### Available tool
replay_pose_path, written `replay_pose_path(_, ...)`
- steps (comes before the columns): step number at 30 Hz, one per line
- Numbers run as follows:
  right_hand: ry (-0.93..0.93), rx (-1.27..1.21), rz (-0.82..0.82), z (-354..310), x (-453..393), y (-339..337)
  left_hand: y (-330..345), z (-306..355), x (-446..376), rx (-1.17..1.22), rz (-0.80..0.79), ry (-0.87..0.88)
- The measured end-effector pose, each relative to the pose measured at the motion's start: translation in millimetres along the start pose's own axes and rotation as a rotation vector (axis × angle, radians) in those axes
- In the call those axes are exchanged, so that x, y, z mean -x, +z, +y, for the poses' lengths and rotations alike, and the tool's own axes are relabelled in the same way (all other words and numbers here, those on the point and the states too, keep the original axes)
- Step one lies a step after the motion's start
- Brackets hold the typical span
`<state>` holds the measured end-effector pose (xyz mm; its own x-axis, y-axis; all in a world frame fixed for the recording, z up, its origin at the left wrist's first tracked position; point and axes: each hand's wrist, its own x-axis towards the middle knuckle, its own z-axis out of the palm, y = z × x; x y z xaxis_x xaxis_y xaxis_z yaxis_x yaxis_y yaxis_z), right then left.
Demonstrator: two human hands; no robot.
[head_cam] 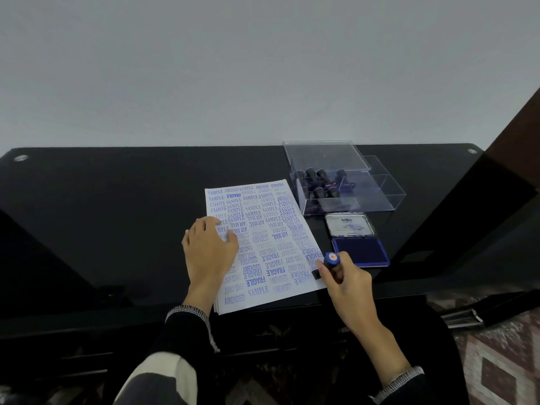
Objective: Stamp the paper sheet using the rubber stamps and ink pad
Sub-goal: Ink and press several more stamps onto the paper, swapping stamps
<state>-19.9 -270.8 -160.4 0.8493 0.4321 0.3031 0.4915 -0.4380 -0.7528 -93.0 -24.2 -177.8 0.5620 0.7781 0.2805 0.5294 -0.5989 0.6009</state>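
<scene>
Right hand (346, 277) holds the stamp (327, 264) tilted, blue cap up-right, base on paper (263, 229)

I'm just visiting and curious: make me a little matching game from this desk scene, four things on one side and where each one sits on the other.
Things:
1. white paper sheet covered in blue stamp prints
2. blue-topped rubber stamp
3. open blue ink pad
4. clear plastic box of dark stamps

Places:
A. at the back of the black desk
B. under the left hand
C. gripped in the right hand
D. between box and right hand

Pairs: 1-B, 2-C, 3-D, 4-A
</scene>
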Motion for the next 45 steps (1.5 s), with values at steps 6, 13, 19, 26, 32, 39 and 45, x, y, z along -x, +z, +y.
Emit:
replay_pose_path(6, -0.009, 0.080, -0.028, 4.1, -1.5, 1.2, -1.5, 1.3, 0.4, 0.000, 0.002, -0.001)
replay_pose_path(13, -0.016, 0.107, -0.022, 3.3, -2.6, 2.8, -1.4, 1.3, -0.2, -0.002, -0.004, 0.002)
replay_pose_path(19, -0.007, 0.116, -0.025, 3.8, -5.0, 4.9, -2.3, 1.3, 0.9, -0.009, 0.001, 0.003)
replay_pose_path(26, 0.005, 0.139, -0.049, 1.5, -6.6, 6.3, -1.1, 0.5, 0.4, -0.015, 0.004, 0.010)
replay_pose_path(32, -0.013, 0.130, -0.040, 1.7, -6.0, 6.0, -3.6, 7.3, 4.9, -0.142, -0.006, 0.172)
replay_pose_path(39, -0.023, 0.125, -0.032, 3.7, -5.4, 7.1, -14.4, 48.8, 37.3, -0.399, -0.191, 0.574)
replay_pose_path(45, -0.036, 0.133, -0.021, 5.6, -5.5, 7.2, -15.5, 61.0, 69.2, -0.114, -0.640, 0.591)
